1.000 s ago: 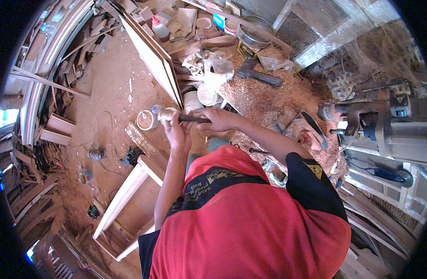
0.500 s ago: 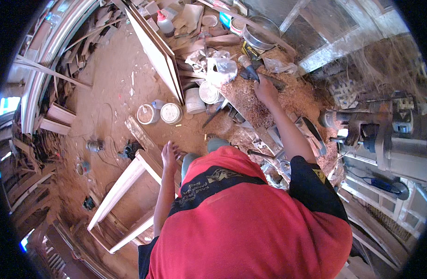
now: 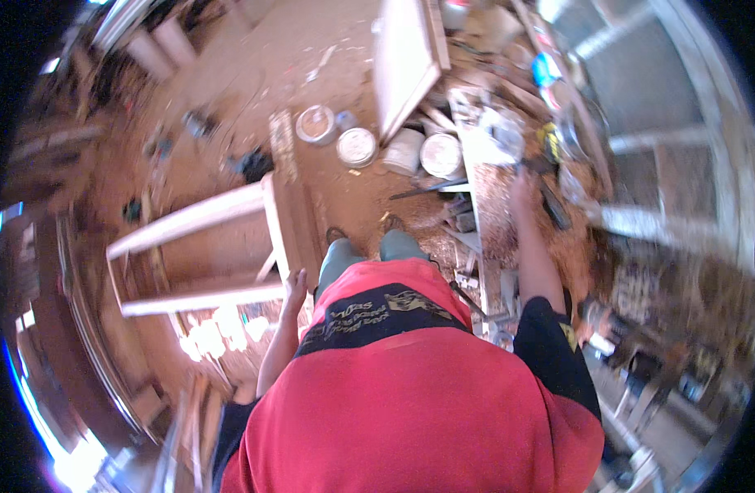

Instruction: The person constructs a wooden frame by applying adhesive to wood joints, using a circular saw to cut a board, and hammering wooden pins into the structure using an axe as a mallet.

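My left hand (image 3: 296,287) hovers by the near corner of a pale wooden frame (image 3: 198,220), its fingers loosely extended and holding nothing. I cannot tell whether it touches the wood. On the right, my right hand (image 3: 524,187) reaches forward over a sawdust-strewn board. Its fingers are smeared by motion, beside a dark tool (image 3: 538,166) whose kind does not show. Just right of that hand lies a long dark piece (image 3: 555,207) on the shavings. Whether my right hand grips the tool cannot be seen.
Several white tubs (image 3: 357,147) stand on the floor ahead, near a leaning pale panel (image 3: 404,70). A clear plastic bag (image 3: 502,135) lies beyond my right hand. A dusty window frame (image 3: 669,218) rises at right. A thin dark bar (image 3: 417,191) juts from the board's left side.
The view has swung left, so the wooden frame sits more fully in sight and the tubs appear farther right. My right hand remains near the dark tool; my left is nearer the frame.
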